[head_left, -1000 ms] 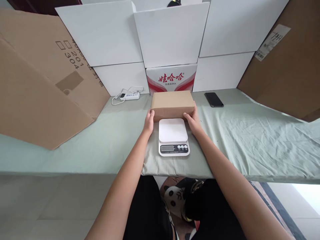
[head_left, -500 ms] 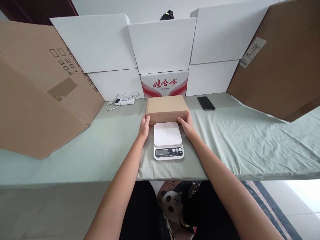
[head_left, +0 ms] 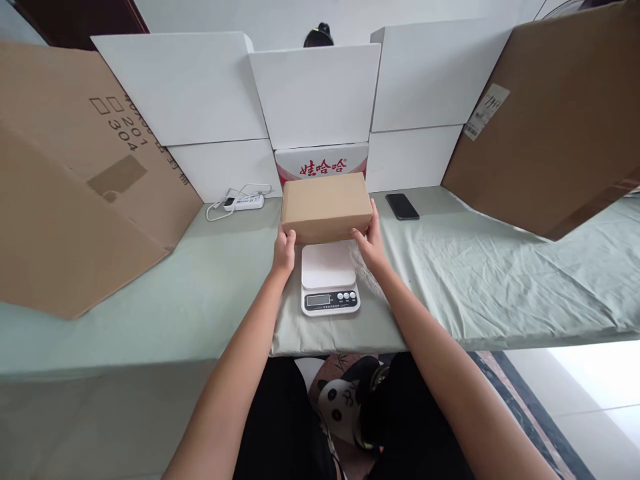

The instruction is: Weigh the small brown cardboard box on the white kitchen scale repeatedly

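Observation:
A closed brown cardboard box (head_left: 326, 200) is held between my two hands, raised a little off the table behind the scale. My left hand (head_left: 285, 252) grips its left front corner, thumb on the front face. On the opposite corner, my right hand (head_left: 369, 239) holds on in the same way, with its thumb against the front. Just below the box stands a white digital kitchen scale (head_left: 330, 280), its display blank and its back edge partly covered by the box. Some clear plastic (head_left: 366, 270) shows beside the scale, near my right wrist.
A black phone (head_left: 402, 207) lies at the back right. At the back left is a white power strip (head_left: 245, 202) with its cord. White boxes (head_left: 315, 97) wall off the rear, and large cardboard panels flank the green-clothed table (head_left: 225, 293). A person's head shows behind.
Both hands have lifted the cardboard box up from the table. Clear plastic now shows to the right of the scale. The whole view has shifted slightly.

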Available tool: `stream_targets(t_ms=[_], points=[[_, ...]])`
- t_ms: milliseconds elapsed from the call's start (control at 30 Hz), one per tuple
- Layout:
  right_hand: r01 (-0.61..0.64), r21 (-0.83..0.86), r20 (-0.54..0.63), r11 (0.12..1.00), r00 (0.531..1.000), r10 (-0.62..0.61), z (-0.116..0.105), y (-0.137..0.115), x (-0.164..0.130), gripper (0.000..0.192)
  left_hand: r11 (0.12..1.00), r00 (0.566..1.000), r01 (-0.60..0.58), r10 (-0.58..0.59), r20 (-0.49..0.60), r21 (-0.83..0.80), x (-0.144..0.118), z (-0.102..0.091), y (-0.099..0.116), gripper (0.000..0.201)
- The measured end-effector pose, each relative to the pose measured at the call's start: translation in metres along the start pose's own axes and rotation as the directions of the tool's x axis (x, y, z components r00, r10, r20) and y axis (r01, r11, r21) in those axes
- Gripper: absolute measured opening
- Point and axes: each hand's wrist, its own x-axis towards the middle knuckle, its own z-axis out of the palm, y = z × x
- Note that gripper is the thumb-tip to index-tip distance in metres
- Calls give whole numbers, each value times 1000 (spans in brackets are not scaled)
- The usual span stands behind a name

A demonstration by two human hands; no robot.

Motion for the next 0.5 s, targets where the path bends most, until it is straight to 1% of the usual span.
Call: stream_targets(t_ms=[100,167,233,300,367,433,500], points=[[48,-55,8,997,999,-48,-5,-16,-11,110,993,995,-101,102,-11,65,-9,-3,21,89],[62,-85,1,994,998,-62,-11,-26,-27,111,981,989,-144,146,-4,130,-25,-7,38,89],[52,-122,-6,991,999,-53,-18,-33,-46,110,965,987,-160,160,15,210,-48,-11,54,87],[25,-164,3,986,1000,-25,-25,-37,-64,109,951,990,-139,134,37,275,-74,-16,66,82],[13,-199,33,980,999,-7,-30,-39,-78,109,949,996,-91,83,39,303,-96,-21,71,80],[14,-210,50,978,999,-3,-32,-38,-86,106,953,999,-38,35,16,302,-111,-23,71,80],[5,-192,40,981,999,3,-32,-37,-90,103,961,1000,4,1,-16,278,-117,-24,69,79]])
